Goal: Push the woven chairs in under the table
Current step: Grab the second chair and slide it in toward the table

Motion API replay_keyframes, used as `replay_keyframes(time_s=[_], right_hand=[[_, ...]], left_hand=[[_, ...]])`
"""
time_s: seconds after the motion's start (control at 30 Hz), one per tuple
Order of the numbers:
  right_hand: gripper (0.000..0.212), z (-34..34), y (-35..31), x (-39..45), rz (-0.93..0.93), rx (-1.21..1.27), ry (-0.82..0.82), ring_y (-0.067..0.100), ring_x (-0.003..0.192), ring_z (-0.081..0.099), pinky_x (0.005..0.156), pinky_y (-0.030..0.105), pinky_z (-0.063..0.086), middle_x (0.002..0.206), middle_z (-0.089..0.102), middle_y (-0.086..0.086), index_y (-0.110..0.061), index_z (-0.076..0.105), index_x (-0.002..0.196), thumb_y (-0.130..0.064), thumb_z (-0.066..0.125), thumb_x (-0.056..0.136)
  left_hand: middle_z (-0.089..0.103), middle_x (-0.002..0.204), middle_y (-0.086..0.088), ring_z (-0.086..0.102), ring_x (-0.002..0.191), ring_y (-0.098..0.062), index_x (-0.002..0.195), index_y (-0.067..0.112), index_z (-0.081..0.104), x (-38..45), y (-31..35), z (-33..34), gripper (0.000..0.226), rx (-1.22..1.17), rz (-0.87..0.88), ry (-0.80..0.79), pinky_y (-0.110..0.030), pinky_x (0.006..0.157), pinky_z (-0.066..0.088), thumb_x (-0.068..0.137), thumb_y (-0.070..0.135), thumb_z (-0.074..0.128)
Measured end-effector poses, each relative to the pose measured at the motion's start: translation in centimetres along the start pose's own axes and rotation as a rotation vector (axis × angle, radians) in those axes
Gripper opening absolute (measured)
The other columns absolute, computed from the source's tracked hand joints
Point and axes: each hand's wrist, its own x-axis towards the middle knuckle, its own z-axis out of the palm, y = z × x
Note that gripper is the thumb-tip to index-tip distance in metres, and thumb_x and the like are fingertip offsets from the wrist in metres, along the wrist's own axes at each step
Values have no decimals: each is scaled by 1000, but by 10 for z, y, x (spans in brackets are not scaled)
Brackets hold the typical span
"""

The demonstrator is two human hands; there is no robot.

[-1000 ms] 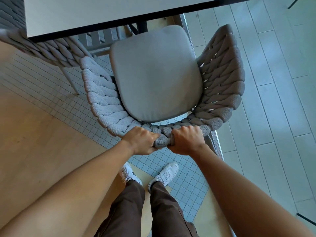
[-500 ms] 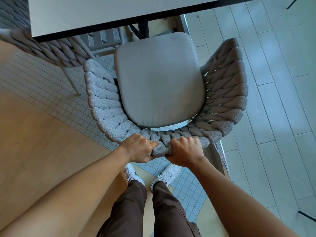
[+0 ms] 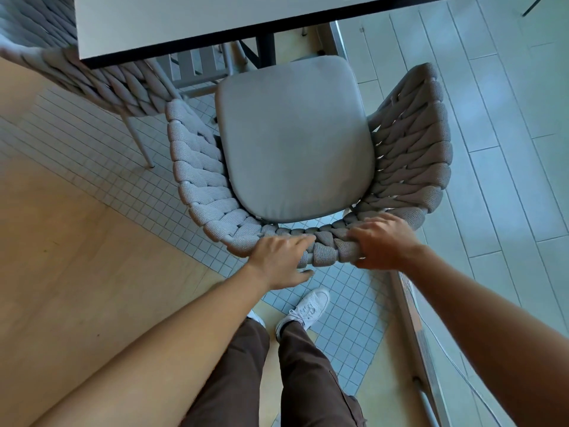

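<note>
A grey woven chair (image 3: 197, 180) with a smooth seat cushion (image 3: 292, 140) faces the white, dark-edged table (image 3: 215, 13). The front of the cushion lies just short of the table edge, and the whole seat is outside it. My left hand (image 3: 280, 257) lies on the top rim of the backrest with its fingers stretched out flat and the thumb below. My right hand (image 3: 381, 241) rests on the same rim further right, fingers spread and slightly blurred. Neither hand is clenched on the weave. A second woven chair (image 3: 101, 78) stands to the left, partly under the table.
The black table leg (image 3: 266, 47) stands just beyond the cushion's front. The second chair's thin leg (image 3: 138, 140) is close to my chair's left arm. A metal floor track (image 3: 412, 318) runs along the right, with plank flooring beyond. My feet (image 3: 308, 309) stand on small tiles behind the chair.
Both hands were clenched around the backrest rim; now their fingers are spread and lie loosely on it, further apart. The chair stays just short of the table edge.
</note>
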Motion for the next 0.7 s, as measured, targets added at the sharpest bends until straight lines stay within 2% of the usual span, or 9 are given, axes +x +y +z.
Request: replay_keyframes(time_s=[0.07, 0.2, 0.3, 0.4, 0.57, 0.7], right_hand=[[45, 2, 7, -4, 74, 3, 22, 17, 102, 67, 95, 35, 44, 100, 72, -12, -30, 67, 105, -61, 51, 76], [40, 8, -2, -7, 154, 27, 61, 28, 80, 70, 77, 35, 46, 78, 73, 1, -21, 68, 85, -57, 61, 68], [37, 10, -10, -13, 168, 49, 92, 29, 68, 69, 72, 35, 48, 67, 69, 5, -19, 66, 74, -55, 65, 66], [38, 12, -13, -17, 163, 43, 103, 28, 64, 69, 70, 35, 50, 64, 68, 5, -17, 68, 73, -55, 71, 63], [43, 6, -12, -11, 152, -14, 92, 26, 64, 69, 67, 31, 47, 65, 69, 1, -21, 69, 75, -63, 66, 66], [36, -1, -15, -11, 160, 43, 117, 30, 63, 69, 67, 35, 50, 64, 68, 6, -18, 69, 72, -53, 73, 62]], left_hand=[[60, 137, 5, 65, 111, -20, 146, 25, 43, 5, 15, 3, 81, 6, -49, -24, -36, 81, 55, 81, 72, 56], [72, 112, 2, 71, 93, -26, 139, 27, 52, 8, 17, 3, 56, 43, -56, -31, -35, 73, 55, 90, 54, 57], [74, 105, 0, 71, 85, -27, 137, 25, 54, 3, 15, 2, 52, 39, -4, -38, -35, 70, 55, 89, 43, 60], [74, 104, 1, 71, 81, -26, 135, 22, 55, 2, 11, 5, 51, 29, 59, -41, -37, 69, 57, 89, 43, 61], [76, 92, 3, 71, 67, -24, 127, 20, 64, 3, 4, 7, 49, 43, 105, 10, -33, 59, 55, 84, 43, 68], [76, 96, 5, 71, 69, -23, 127, 24, 63, 3, 2, 5, 49, 69, 85, 26, -32, 61, 52, 84, 47, 66]])
